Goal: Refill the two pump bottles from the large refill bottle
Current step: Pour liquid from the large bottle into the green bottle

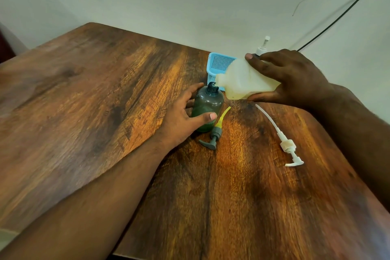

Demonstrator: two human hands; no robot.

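Note:
A dark green pump bottle [207, 106] stands upright and uncapped on the wooden table [84, 101]; my left hand [181, 116] grips its body. My right hand [293, 78] holds the large whitish refill bottle [240, 81] tipped on its side, its mouth right at the green bottle's open neck. The grey pump head [213, 138] with a yellow tube lies beside the green bottle. A white pump head [289, 148] with a long tube lies to the right. Behind my right hand the white pump top of a second bottle [262, 47] sticks up; its body is hidden.
A small light-blue perforated basket [219, 63] stands behind the bottles near the wall. A black cable [341, 15] runs down the wall at the right. The table's back edge meets the pale wall.

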